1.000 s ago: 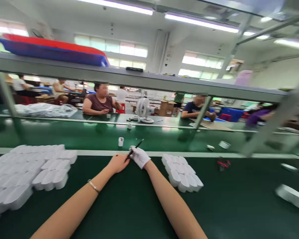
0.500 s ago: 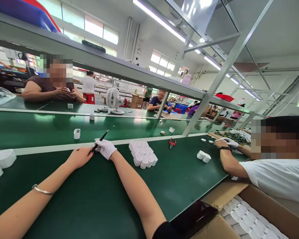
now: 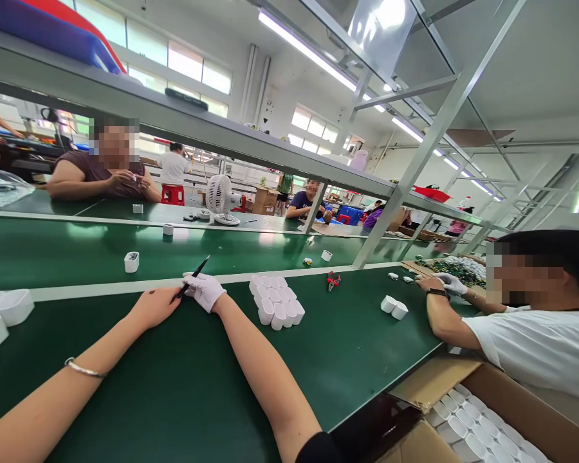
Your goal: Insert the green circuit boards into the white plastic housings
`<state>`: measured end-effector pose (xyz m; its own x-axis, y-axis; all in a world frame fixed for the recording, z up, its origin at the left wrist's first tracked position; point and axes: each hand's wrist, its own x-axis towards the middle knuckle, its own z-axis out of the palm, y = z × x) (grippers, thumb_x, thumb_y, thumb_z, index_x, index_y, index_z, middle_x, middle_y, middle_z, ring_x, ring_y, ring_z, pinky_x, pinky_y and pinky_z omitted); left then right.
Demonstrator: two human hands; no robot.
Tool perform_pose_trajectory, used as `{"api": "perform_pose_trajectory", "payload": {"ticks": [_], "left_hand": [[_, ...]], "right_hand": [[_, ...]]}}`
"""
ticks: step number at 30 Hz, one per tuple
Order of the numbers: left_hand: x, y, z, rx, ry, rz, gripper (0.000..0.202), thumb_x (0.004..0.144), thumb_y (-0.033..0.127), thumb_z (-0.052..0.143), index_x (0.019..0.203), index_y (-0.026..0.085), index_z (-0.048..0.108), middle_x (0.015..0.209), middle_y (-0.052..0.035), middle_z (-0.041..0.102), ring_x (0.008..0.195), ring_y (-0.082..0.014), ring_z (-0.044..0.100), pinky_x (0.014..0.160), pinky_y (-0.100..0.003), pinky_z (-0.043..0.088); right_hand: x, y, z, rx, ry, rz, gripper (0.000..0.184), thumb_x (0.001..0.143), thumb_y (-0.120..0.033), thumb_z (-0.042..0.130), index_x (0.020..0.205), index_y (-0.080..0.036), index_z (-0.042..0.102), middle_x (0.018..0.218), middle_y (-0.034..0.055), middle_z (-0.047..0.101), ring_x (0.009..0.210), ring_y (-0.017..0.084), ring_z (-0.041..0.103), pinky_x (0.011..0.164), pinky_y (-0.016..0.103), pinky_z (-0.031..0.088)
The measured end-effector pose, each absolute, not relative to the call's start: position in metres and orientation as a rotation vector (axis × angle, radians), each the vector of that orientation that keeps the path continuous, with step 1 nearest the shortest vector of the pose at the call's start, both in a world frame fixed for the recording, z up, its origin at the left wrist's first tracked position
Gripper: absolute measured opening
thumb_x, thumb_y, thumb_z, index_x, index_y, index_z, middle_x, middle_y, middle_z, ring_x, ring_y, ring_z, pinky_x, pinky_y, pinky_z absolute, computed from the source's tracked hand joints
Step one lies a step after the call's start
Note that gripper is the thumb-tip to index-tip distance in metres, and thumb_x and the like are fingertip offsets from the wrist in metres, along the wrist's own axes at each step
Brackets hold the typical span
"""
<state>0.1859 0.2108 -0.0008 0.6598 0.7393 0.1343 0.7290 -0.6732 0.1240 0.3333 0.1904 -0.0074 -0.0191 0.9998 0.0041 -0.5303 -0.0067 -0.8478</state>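
Since the earlier frame, the small white plastic housing [image 3: 131,262] on the green conveyor belt [image 3: 53,251] has shifted to the left, and a second white housing [image 3: 168,229] farther back has done the same; both hands have kept their place.

Right hand [image 3: 204,289], in a white glove: grip clenched around the slim black pointed tool [image 3: 193,275], which slants up and to the right out of the fist. This hand rests at the far edge of the dark green bench [image 3: 174,386], just short of the pale strip that borders the belt.

Left hand [image 3: 154,305], bare, with a thin silver bracelet [image 3: 82,368] at the wrist: it lies palm down on the bench, fingertips meeting the lower end of the tool. Whether this grip pinches the tool or only touches it cannot be told.

Just beside the right forearm stands a packed cluster of white plastic housings [image 3: 277,301], apart from the hand. More white housings [image 3: 4,308] sit at the left edge of the view. Red-handled pliers [image 3: 333,280] lie farther right near the bench edge, with two loose white housings [image 3: 393,305] beyond them.

At the right, a co-worker's gloved hand [image 3: 451,281] rests on the bench. An open cardboard box [image 3: 521,399] at the lower right holds rows of white housings
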Motion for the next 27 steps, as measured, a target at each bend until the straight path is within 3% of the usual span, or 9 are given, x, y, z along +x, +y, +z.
{"api": "perform_pose_trajectory", "payload": {"ticks": [27], "left_hand": [[0.1861, 0.2059, 0.0074, 2.805, 1.255, 0.242, 0.026, 0.088, 0.024, 0.038, 0.102, 0.019, 0.059, 0.103, -0.0107, 0.062, 0.098, -0.0288, 0.058, 0.078, -0.039, 0.048]], "right_hand": [[0.3335, 0.1887, -0.0071, -0.804, -0.838, 1.408, 0.020, 0.067, -0.017, 0.073, 0.083, -0.011, 0.063, 0.069, -0.0010, 0.061, 0.064, 0.009, 0.055, 0.061, 0.024, 0.044]]}}
